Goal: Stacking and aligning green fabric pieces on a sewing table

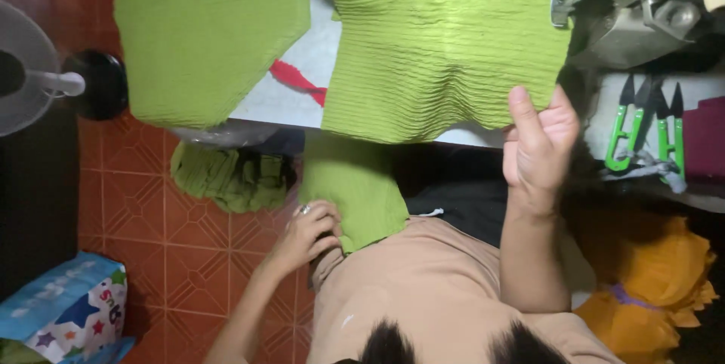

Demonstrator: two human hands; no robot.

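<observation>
I noted the right hand (538, 141) pinching the lower right corner of the green cloth (445, 47), thumb and fingers closed on its hem just off the table (302, 84) edge. Held there, the corner stayed taut, which I judged kept the ribbed panel flat on the tabletop rather than sliding off. The left hand (308, 234) was closed on the strip of the same cloth that hung below the table toward the lap, fingers curled round its lower edge; that grip seemed to bear the hanging weight. A ring showed on one finger.

The cloth's upper edge ran toward the sewing machine (642, 9) at upper right. A second green piece (200, 32) lay draped over the table's left end, apart from the held one, with a red scrap (298, 81) between them. More green pieces (230, 175) sat heaped below the table. Green snips (642, 130) lay right of the hand, untouched. A fan (45, 77) stood at far left over the tiled floor (189, 243).
</observation>
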